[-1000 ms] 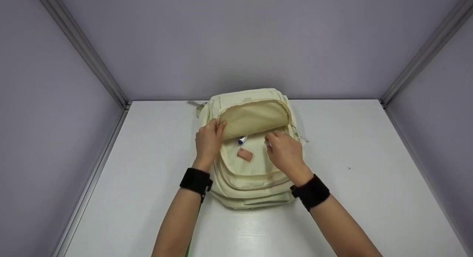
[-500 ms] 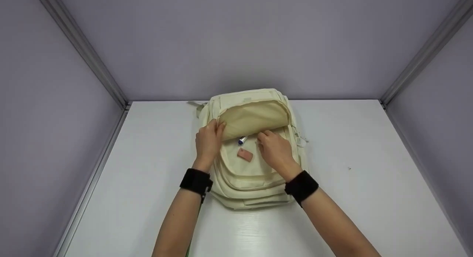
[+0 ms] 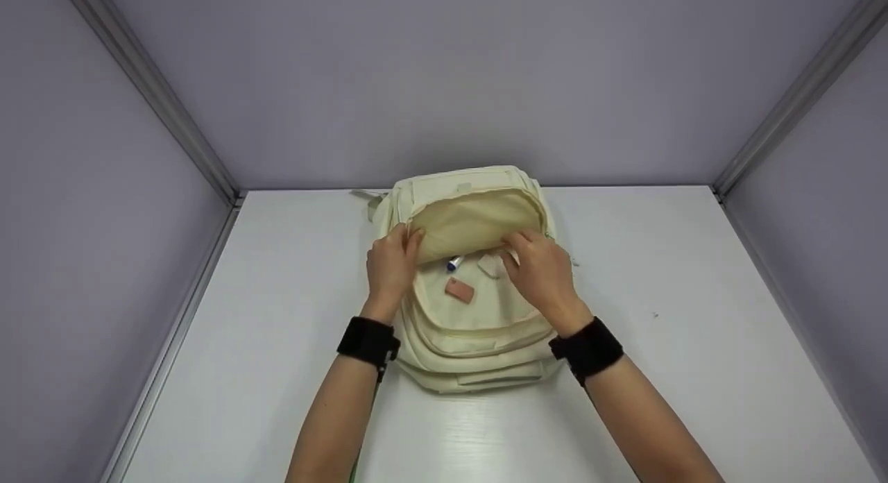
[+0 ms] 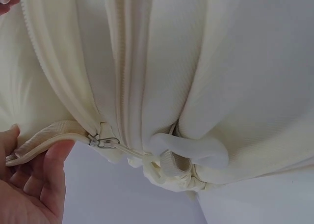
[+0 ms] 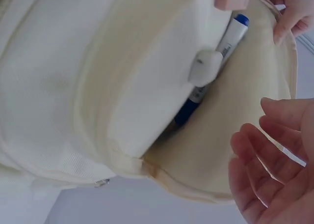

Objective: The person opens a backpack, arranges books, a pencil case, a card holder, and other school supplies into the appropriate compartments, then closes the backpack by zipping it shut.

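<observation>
A cream backpack (image 3: pixel 444 368) lies on the table with its front pocket unzipped. My left hand (image 3: pixel 390 268) pinches the edge of the pocket's flap (image 4: pixel 54 133), near the zipper pull (image 4: pixel 102 141). Inside the pocket are a blue-and-white marker (image 5: pixel 230 40), a pink block (image 3: pixel 459 290) and a small white rounded block (image 5: pixel 205 68). The white block rests against the marker in the right wrist view. My right hand (image 3: pixel 544 271) hovers by the pocket's right side, fingers loosely bent and holding nothing. The flap hides part of the marker in the head view.
The white table (image 3: pixel 694 372) extends on both sides of the backpack, with a tiny speck (image 3: pixel 655 315) on its right half. Grey panels (image 3: pixel 444 87) enclose the back and sides. A strap (image 3: pixel 374 202) sticks out at the backpack's upper left.
My right hand moved left into the pocket, released the white block beside the marker, then drew back up and to the right. The left hand has kept its hold on the flap.
</observation>
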`<state>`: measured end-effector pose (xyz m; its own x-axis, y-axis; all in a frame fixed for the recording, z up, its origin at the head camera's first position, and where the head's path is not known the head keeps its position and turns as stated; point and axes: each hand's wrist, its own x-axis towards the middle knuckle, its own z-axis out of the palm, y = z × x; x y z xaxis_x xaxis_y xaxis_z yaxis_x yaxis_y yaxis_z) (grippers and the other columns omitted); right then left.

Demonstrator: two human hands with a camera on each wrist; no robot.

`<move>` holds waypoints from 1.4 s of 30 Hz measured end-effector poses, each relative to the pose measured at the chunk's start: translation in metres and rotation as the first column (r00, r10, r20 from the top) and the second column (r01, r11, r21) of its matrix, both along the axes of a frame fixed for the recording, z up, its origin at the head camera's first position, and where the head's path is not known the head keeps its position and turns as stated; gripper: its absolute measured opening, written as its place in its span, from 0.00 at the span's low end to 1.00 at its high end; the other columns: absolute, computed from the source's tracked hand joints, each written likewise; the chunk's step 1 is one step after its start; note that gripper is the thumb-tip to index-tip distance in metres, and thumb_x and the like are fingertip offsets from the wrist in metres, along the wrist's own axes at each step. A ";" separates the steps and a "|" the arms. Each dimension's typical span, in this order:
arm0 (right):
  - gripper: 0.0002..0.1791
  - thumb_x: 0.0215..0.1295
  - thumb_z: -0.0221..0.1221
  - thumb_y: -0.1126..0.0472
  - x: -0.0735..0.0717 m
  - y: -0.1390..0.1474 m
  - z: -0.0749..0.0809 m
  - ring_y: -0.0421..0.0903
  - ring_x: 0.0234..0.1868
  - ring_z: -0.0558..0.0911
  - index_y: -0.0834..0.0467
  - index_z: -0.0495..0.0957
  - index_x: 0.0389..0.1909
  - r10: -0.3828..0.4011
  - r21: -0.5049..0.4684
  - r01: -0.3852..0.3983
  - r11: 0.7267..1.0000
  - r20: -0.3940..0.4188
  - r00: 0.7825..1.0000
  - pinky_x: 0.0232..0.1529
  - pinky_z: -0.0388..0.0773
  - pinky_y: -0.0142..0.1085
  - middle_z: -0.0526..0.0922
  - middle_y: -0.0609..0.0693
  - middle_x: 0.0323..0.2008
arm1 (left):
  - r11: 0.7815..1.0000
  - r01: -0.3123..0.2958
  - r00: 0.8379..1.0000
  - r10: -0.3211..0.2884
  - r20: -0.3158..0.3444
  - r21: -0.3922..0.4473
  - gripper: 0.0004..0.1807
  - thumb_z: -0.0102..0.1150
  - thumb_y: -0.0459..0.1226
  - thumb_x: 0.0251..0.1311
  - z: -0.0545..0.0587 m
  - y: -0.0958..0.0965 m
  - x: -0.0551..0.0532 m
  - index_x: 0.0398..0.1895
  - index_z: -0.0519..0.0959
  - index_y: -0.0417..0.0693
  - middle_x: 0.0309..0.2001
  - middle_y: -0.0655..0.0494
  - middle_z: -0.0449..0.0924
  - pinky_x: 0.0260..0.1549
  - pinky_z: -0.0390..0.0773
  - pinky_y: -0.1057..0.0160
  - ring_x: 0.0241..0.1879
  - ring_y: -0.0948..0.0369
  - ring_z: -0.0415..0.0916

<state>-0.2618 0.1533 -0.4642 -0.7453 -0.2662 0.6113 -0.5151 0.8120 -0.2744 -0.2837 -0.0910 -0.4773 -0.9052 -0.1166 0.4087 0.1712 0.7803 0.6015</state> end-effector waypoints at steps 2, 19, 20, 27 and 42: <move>0.10 0.60 0.68 0.66 -0.003 0.005 0.007 0.52 0.34 0.82 0.60 0.81 0.41 -0.015 -0.071 0.012 0.997 -0.047 0.999 0.30 0.79 0.45 0.81 0.55 0.36 | 1.000 0.004 1.000 -0.004 -0.003 0.000 0.19 0.59 0.47 0.67 0.001 0.000 0.001 0.23 0.71 0.45 0.17 0.50 0.72 0.21 0.72 0.46 0.20 0.47 0.73; 0.24 0.66 0.63 0.57 -0.006 0.031 0.009 0.57 0.48 0.80 0.62 0.76 0.60 0.126 -0.219 -0.112 0.969 0.050 0.991 0.51 0.74 0.50 0.79 0.60 0.50 | 0.957 0.286 0.957 -0.289 0.038 0.055 0.15 0.59 0.47 0.67 0.005 -0.009 0.023 0.27 0.79 0.48 0.17 0.61 0.68 0.22 0.65 0.61 0.18 0.61 0.63; 0.22 0.67 0.62 0.58 -0.004 0.033 0.009 0.56 0.47 0.81 0.62 0.77 0.59 0.147 -0.228 -0.129 0.965 0.066 0.987 0.50 0.75 0.49 0.80 0.60 0.49 | 0.949 0.309 0.947 -0.313 0.067 0.057 0.11 0.59 0.45 0.68 0.007 -0.010 0.026 0.31 0.82 0.49 0.20 0.60 0.74 0.24 0.68 0.61 0.20 0.62 0.67; 0.13 0.67 0.61 0.62 0.010 0.045 0.006 0.49 0.44 0.82 0.62 0.82 0.50 0.307 -0.279 -0.255 0.926 0.164 0.937 0.45 0.78 0.44 0.82 0.55 0.46 | 0.901 0.420 0.858 -0.433 0.277 0.108 0.21 0.53 0.27 0.66 0.014 -0.016 0.040 0.61 0.79 0.50 0.50 0.49 0.83 0.33 0.74 0.60 0.25 0.61 0.69; 0.29 0.59 0.69 0.63 0.030 0.054 -0.015 0.58 0.67 0.66 0.57 0.76 0.63 0.370 -0.136 -0.347 0.928 0.455 0.810 0.55 0.74 0.48 0.67 0.57 0.68 | 0.795 0.552 0.687 -0.604 0.404 0.250 0.35 0.42 0.16 0.54 0.006 -0.030 0.053 0.68 0.69 0.42 0.72 0.52 0.61 0.69 0.52 0.56 0.74 0.58 0.48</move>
